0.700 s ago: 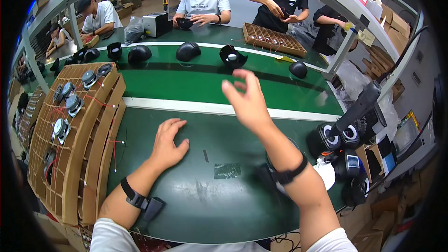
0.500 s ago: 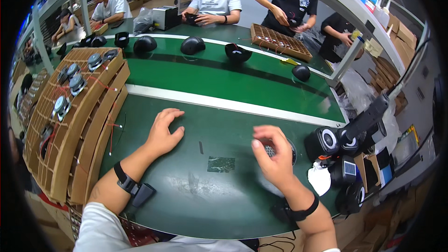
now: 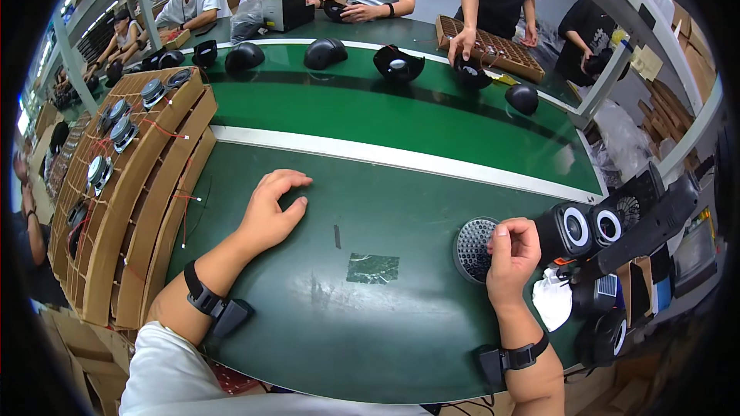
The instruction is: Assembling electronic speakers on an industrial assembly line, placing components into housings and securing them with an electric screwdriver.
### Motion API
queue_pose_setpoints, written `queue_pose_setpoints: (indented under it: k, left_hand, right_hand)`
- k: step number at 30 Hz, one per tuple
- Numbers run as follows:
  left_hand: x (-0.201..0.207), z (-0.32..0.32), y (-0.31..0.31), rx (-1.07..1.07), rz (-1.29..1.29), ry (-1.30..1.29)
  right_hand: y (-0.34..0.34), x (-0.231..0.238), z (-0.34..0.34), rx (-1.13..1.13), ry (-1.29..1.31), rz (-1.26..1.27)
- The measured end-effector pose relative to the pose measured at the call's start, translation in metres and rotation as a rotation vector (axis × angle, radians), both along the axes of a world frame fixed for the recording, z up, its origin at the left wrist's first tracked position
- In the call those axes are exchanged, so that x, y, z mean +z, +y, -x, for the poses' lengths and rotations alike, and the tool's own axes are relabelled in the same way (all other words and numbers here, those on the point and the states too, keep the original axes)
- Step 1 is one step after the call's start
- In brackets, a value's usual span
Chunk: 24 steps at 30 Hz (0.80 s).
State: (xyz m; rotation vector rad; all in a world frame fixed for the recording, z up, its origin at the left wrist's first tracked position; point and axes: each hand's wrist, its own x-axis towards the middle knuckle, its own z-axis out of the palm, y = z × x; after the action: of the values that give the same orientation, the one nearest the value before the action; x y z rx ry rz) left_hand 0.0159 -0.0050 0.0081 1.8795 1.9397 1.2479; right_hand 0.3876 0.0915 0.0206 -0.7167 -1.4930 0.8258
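Observation:
My left hand (image 3: 274, 212) hovers over or rests on the green worktable (image 3: 362, 370), its thumb apart from loosely bent fingers and nothing in it. My right hand (image 3: 514, 258) is at the right edge of a round dish (image 3: 472, 250) with a pattern of small holes or pieces. Its thumb and fingers are pinched together; whatever may be between them is too small to make out. A strip of clear tape (image 3: 372, 268) and a short dark mark (image 3: 337, 236) lie on the tabletop between my hands.
Stacked cardboard trays (image 3: 123, 262) with round speakers (image 3: 123, 132) stand at the left. A conveyor belt (image 3: 347, 123) carries black rounded shells (image 3: 325, 53). Black speaker units (image 3: 574, 227) and a white crumpled piece (image 3: 552, 300) sit at the right. Co-workers are across the belt.
My right hand has moved right, off the dish's middle to its right side, with its fingers now pinched. My left hand barely moved. A co-worker's hand has reached a black shell on the belt.

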Motion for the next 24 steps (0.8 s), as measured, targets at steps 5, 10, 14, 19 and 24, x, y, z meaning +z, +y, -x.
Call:
queue_pose_setpoints:
  k: [5, 10, 14, 19, 24]
  left_hand:
    - [0.000, -0.003, -0.001, -0.003, -0.001, -0.008]
    - [-0.002, 0.000, -0.004, 0.022, -0.009, -0.023]
    - [-0.006, 0.001, -0.003, 0.023, -0.013, -0.025]
    - [-0.004, -0.002, -0.001, 0.008, -0.036, -0.054]
    - [-0.008, -0.002, -0.001, 0.037, -0.070, -0.016]
  right_hand:
    - [0.001, 0.010, 0.011, 0.008, -0.045, 0.254]
    - [0.008, 0.050, 0.077, 0.103, -0.047, 0.491]
    - [0.042, 0.047, 0.152, 0.051, 0.054, 0.552]
    - [0.144, 0.021, 0.223, -0.271, -0.062, 0.556]
    - [0.266, 0.030, 0.228, -0.678, -0.646, 0.419]
